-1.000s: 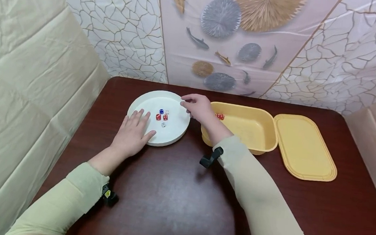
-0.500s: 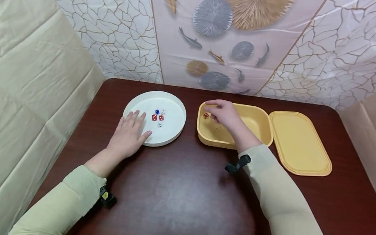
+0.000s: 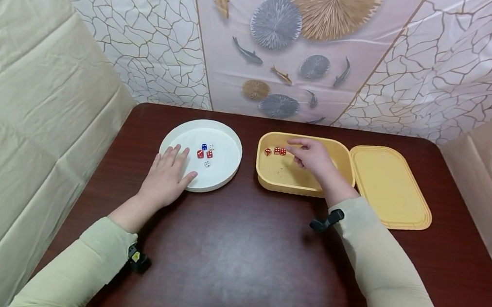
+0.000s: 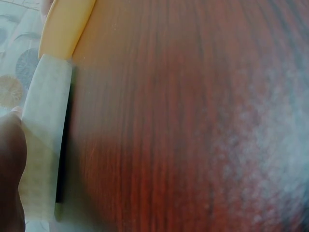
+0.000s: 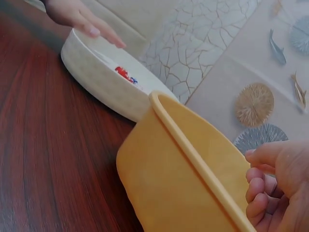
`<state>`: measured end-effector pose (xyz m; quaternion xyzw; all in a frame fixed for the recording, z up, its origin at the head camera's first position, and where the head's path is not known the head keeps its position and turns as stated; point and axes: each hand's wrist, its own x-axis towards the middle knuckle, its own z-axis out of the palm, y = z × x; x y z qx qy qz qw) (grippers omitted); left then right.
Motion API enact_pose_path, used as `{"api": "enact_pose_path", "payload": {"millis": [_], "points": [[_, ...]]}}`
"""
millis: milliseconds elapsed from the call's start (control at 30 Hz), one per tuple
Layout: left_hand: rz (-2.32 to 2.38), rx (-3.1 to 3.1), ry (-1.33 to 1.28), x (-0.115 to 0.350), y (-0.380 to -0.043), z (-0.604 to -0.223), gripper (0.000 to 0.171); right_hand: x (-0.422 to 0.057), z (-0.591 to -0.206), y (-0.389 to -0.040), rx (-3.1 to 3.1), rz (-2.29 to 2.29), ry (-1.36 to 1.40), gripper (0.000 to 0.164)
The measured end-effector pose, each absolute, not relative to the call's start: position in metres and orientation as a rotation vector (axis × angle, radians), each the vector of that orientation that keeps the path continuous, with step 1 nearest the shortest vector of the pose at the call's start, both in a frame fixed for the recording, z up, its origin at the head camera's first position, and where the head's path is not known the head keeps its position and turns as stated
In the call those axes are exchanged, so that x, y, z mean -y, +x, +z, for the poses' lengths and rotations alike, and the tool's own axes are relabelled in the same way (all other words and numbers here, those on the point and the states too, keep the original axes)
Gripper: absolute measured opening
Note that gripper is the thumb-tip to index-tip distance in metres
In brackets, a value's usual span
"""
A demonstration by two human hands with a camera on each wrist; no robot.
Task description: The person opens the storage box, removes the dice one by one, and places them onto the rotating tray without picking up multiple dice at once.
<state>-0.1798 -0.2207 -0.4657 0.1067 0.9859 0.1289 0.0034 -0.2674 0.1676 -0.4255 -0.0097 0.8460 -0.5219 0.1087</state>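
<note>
My left hand [image 3: 167, 173] rests with spread, straight fingers over the near-left rim of a round white tray [image 3: 227, 166]. Inside the tray lie a blue die [image 3: 204, 147], two red dice [image 3: 200, 154] and two white dice [image 3: 207, 164]. My right hand [image 3: 309, 155] is over a yellow rectangular container [image 3: 300, 190], with its index finger extended left and the other fingers loosely curled in the right wrist view. Nothing shows between its fingers. Three red dice [image 3: 277, 151] sit along the container's back left, the rightmost beside my right fingertips.
A yellow lid [image 3: 392, 186] lies flat to the right of the container, close to its edge. Everything stands on a dark reddish wooden table [image 3: 228, 254]. Patterned cloth [image 3: 275, 68] hangs behind the table's back edge.
My right hand has moved right from the tray's right edge to over the yellow container, uncovering three red dice there. My left hand stays at the tray. The head view has shifted slightly.
</note>
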Motion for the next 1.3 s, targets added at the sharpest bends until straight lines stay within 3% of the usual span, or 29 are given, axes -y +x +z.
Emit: {"api": "enact_pose_path", "payload": {"millis": [200,833,1300], "points": [[0.405,-3.091,0.336,0.222,-0.181,-0.465,0.077,-0.170,-0.427,-0.270,-2.526,-1.483,-0.034,0.038],[0.410,-3.087,0.331,0.223,-0.181,-0.464,0.078,-0.159,-0.430,-0.285,-2.815,-0.699,-0.326,0.040],[0.412,-3.087,0.328,0.221,-0.182,-0.466,0.077,-0.156,-0.438,-0.293,-2.830,-0.586,-0.331,0.035]]}}
